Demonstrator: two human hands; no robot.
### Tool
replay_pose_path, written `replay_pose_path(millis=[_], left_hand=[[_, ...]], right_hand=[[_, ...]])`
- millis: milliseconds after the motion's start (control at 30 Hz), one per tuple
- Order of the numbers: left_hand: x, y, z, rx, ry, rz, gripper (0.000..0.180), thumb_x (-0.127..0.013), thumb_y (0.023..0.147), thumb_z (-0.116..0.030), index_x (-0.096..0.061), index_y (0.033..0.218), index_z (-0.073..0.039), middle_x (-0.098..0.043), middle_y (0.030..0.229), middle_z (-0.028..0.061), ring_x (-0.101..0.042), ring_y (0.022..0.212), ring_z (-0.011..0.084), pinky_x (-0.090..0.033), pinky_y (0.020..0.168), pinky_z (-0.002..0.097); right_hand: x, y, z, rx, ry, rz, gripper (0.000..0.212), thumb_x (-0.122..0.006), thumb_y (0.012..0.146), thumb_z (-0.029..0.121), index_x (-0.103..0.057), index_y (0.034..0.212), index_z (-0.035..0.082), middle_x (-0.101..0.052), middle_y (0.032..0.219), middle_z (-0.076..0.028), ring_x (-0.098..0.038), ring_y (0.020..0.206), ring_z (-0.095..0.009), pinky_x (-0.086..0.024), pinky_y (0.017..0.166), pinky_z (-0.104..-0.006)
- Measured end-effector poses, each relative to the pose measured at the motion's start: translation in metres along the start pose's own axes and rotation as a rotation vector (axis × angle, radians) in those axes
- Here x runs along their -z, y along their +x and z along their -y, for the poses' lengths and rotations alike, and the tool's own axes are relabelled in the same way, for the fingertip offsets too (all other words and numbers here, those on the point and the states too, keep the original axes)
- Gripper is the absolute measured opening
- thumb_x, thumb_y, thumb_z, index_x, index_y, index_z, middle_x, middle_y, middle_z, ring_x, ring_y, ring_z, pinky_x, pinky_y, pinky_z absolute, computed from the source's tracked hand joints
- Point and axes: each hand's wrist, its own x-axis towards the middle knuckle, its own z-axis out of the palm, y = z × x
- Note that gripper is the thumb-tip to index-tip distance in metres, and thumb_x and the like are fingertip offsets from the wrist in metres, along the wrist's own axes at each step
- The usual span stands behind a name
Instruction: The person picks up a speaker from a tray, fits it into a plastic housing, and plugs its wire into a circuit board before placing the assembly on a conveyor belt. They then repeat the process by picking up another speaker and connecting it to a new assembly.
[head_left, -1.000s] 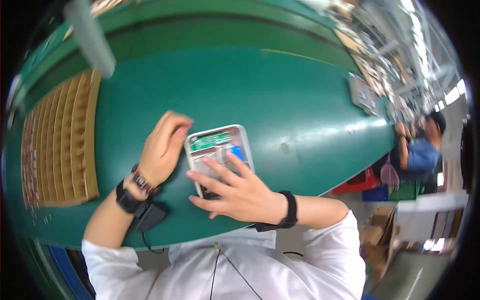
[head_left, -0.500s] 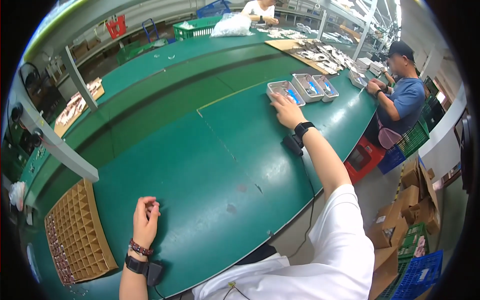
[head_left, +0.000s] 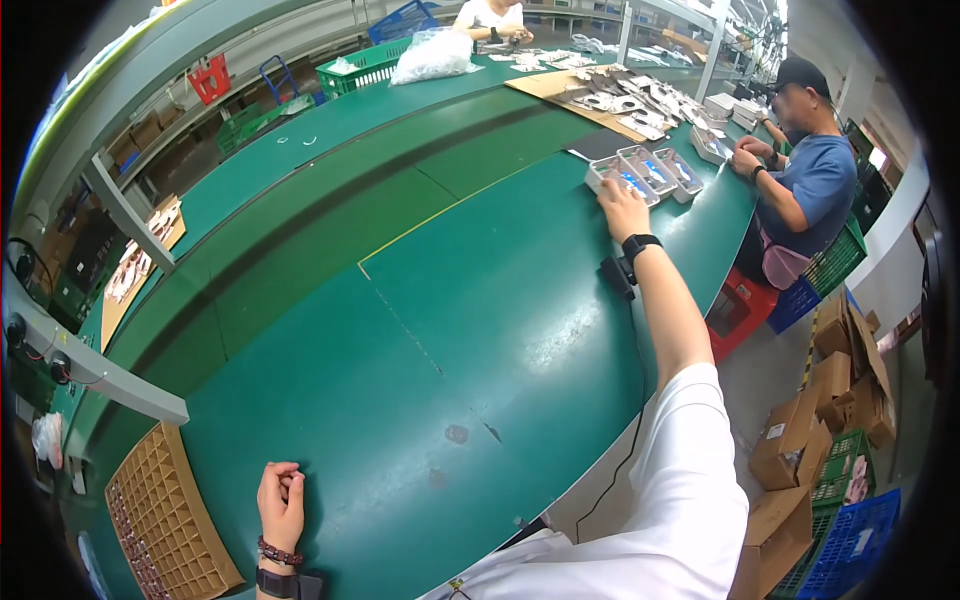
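Observation:
My right hand [head_left: 624, 212] reaches far forward, its fingers hooked on the near edge of a pale rectangular tray [head_left: 592, 178]. Blue and whitish pieces lie inside that tray. Two similar trays, a middle one [head_left: 651, 160] and a right one [head_left: 688, 172], sit close beside it. At the lower left, my left hand [head_left: 281, 505] is loosely closed above the green tabletop [head_left: 400, 420]. Whatever its curled fingers may hold is hidden. Left of it lies a divided cardboard box [head_left: 180, 500], with small pinkish pieces in some cells along its left side.
A co-worker in blue [head_left: 815, 180] sits at the right, hands at another tray [head_left: 712, 148]. Flat pale parts [head_left: 640, 95] cover a board beyond the trays. A grey post [head_left: 130, 385] rises at the left. Cartons [head_left: 790, 450] and a blue crate [head_left: 860, 545] stand lower right.
My right hand has moved to the right and the trays have shifted that way, now closer together. The view has turned; my left hand sits lower in it, still curled.

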Motion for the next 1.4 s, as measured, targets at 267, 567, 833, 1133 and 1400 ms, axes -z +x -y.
replay_pose_path(millis=[267,567,833,1133,1400], left_hand=[[0.002,0.0,-0.019,-0.074,0.215,-0.015,0.014,-0.061,0.081,-0.005,-0.057,0.094,-0.006,-0.052,0.077,0.0067,-0.05,0.059,0.0181,-0.04,0.055,0.0307],[0.006,0.011,-0.019,-0.07,0.152,-0.04,0.014,-0.059,0.087,-0.014,-0.057,0.1,-0.008,-0.055,0.088,0.006,-0.057,0.07,0.0194,-0.046,0.061,0.0325],[0.083,-0.058,-0.036,-0.153,0.153,-0.559,0.011,-0.059,0.085,-0.006,-0.059,0.097,-0.005,-0.058,0.09,0.0075,-0.059,0.077,0.0197,-0.048,0.067,0.0304],[0.306,-0.153,0.076,0.579,0.855,-0.636,0.019,-0.061,0.085,-0.022,-0.064,0.097,-0.008,-0.064,0.087,0.0109,-0.062,0.082,0.0265,-0.049,0.073,0.0359],[0.318,-0.142,0.127,0.789,1.043,-0.348,0.016,-0.06,0.084,-0.025,-0.065,0.088,-0.011,-0.065,0.089,0.0117,-0.061,0.087,0.0295,-0.048,0.076,0.0418]], right_hand=[[-0.023,0.047,-0.025,0.012,-0.61,0.236,0.033,-0.047,0.087,0.025,-0.068,0.112,0.018,-0.039,0.144,0.003,-0.021,0.14,-0.021,-0.005,0.115,-0.0514],[0.159,-0.02,0.317,0.876,0.908,-0.012,0.016,-0.057,0.083,0.003,-0.064,0.097,0.003,-0.06,0.111,-0.008,-0.054,0.109,-0.024,-0.039,0.096,-0.0394],[0.186,-0.154,0.462,0.953,1.425,0.655,0.01,-0.055,0.088,0.002,-0.062,0.095,-0.002,-0.061,0.087,-0.006,-0.06,0.083,-0.014,-0.048,0.074,-0.0273],[0.2,-0.159,0.462,1.023,1.346,0.583,0.009,-0.056,0.085,-0.002,-0.063,0.09,0.0,-0.058,0.083,-0.008,-0.058,0.076,-0.019,-0.046,0.066,-0.0279],[0.196,-0.156,0.464,1.121,1.354,0.487,0.011,-0.057,0.084,-0.004,-0.063,0.091,0.001,-0.058,0.084,-0.009,-0.057,0.078,-0.023,-0.046,0.067,-0.0301]])
